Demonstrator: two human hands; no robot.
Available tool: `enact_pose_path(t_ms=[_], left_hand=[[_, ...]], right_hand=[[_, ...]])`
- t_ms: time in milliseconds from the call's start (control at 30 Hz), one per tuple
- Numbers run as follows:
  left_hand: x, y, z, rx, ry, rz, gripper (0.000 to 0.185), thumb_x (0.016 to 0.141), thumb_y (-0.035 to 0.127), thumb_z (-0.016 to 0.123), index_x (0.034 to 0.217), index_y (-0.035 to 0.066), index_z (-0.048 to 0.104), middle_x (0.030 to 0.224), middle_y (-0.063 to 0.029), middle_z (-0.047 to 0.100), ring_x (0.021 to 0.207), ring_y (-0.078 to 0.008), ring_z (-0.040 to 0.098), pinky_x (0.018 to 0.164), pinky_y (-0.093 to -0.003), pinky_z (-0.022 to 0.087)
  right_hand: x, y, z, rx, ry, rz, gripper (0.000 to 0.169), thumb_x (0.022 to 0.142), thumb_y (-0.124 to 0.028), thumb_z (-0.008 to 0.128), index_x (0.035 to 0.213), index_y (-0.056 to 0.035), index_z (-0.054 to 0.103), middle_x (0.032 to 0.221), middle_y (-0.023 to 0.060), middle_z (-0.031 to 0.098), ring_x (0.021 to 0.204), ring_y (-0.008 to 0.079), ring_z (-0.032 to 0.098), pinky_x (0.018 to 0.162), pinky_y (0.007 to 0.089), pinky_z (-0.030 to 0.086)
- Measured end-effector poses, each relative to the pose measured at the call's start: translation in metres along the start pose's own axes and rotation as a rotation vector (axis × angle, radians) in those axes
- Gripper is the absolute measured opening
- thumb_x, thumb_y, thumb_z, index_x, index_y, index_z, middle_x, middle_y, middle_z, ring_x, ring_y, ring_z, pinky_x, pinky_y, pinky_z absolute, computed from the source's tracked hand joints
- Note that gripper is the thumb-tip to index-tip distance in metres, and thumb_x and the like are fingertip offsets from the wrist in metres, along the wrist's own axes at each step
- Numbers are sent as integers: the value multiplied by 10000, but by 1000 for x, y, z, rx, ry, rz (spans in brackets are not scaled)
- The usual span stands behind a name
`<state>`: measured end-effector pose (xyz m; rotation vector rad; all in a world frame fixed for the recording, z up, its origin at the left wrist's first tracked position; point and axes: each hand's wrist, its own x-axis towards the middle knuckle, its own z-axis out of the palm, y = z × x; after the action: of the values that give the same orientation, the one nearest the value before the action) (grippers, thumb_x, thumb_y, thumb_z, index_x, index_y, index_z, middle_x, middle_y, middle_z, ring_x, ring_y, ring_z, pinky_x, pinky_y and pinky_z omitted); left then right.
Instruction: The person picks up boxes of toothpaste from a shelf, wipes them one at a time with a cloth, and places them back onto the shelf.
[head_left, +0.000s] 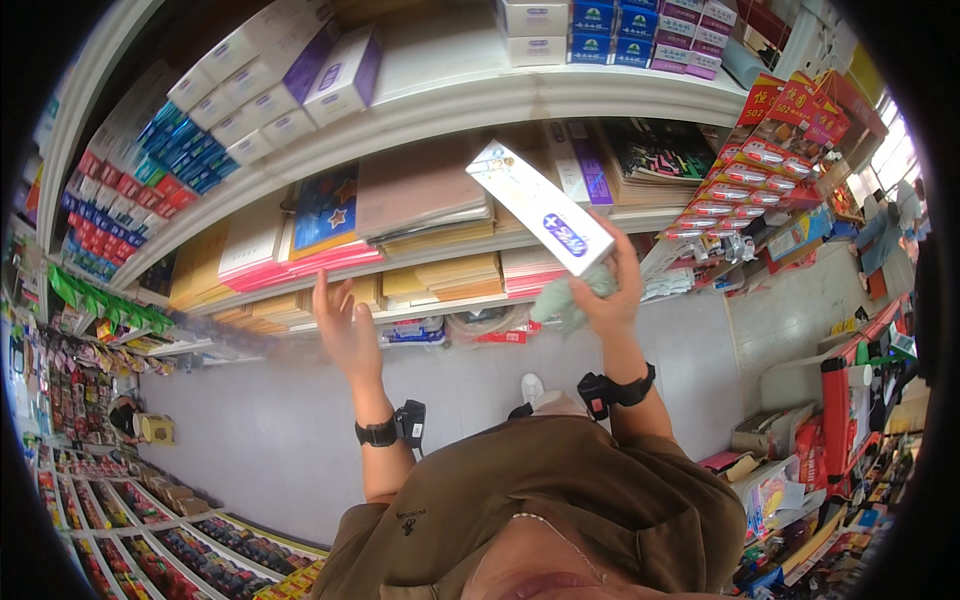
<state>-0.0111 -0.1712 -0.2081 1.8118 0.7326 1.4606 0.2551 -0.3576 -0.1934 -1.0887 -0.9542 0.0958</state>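
My right hand (613, 289) grips the lower end of a long white carton (541, 208) with a purple logo, tilted in front of the shelves. A crumpled pale green cloth (559, 301) hangs beneath that carton, against the same palm. My left hand (349, 330) is raised with its fingers apart and nothing in it, slightly blurred. Just beyond its fingertips are pink-edged booklets (315, 264) on the middle shelf. On the upper shelf, matching white and purple cartons (341, 75) are stacked at the left, and smaller blue boxes (591, 34) stand farther right.
Brown paper envelopes (442, 279) fill the lower shelf. Red cards of glue tubes (757, 169) hang off the right end of the shelving. Grey floor (247, 420) runs behind me to racks of packaged goods (172, 540). A person (124, 420) is by a yellow stool (157, 430) far left.
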Motion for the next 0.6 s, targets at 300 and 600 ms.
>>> enact_pose_path(t_ms=[300,600], left_hand=[[-32,51,-33,-740,-397,-304,1132,696,437,852,1531,81,176,1497,-197,336,1179,-253,573,875,-332,573],[-77,54,-88,-410,-312,-275,640,731,-127,725,1301,9,466,1292,-102,511,1129,-190,581,874,-289,538]], right_hand=[[-66,-28,8,493,-293,525,895,695,-310,829,1416,11,409,1339,110,534,1239,215,500,1057,350,355],[-99,-20,42,392,203,708,378,958,-278,597,1269,-100,474,1127,76,608,982,161,590,871,312,472]])
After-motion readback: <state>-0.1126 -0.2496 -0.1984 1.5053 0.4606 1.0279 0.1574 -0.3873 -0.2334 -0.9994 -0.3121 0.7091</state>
